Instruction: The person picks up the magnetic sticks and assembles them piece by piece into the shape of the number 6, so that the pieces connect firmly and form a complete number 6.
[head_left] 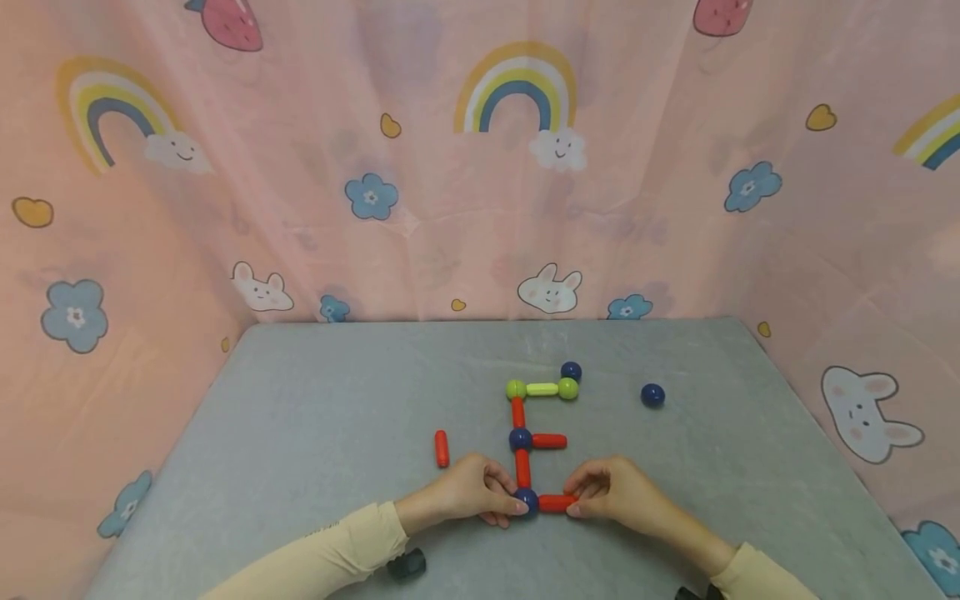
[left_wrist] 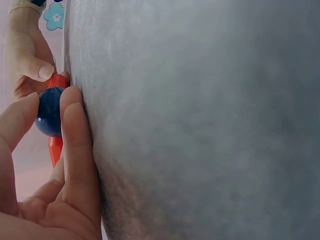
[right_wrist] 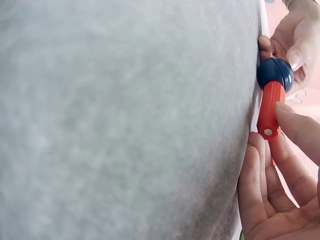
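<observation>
My left hand [head_left: 471,490] pinches a dark blue ball [head_left: 528,500] between thumb and fingers at the near corner of a joined figure. The right hand [head_left: 621,493] grips the outer end of a red rod [head_left: 553,503], whose other end meets that ball; a pale round spot shows on its free end in the right wrist view. From the ball another red rod [head_left: 522,469] runs away to a middle blue ball [head_left: 521,439]. That one bears a red side rod [head_left: 551,442] and a far red rod [head_left: 518,412], which reaches a lime green ball [head_left: 516,390].
A lime rod [head_left: 542,389] links to a second lime ball [head_left: 568,388], with a blue ball [head_left: 571,371] just behind. Another blue ball [head_left: 653,395] lies farther right. A loose red rod [head_left: 442,448] lies left. Beside the left sleeve sits a dark object [head_left: 407,565] on the grey table [head_left: 315,417].
</observation>
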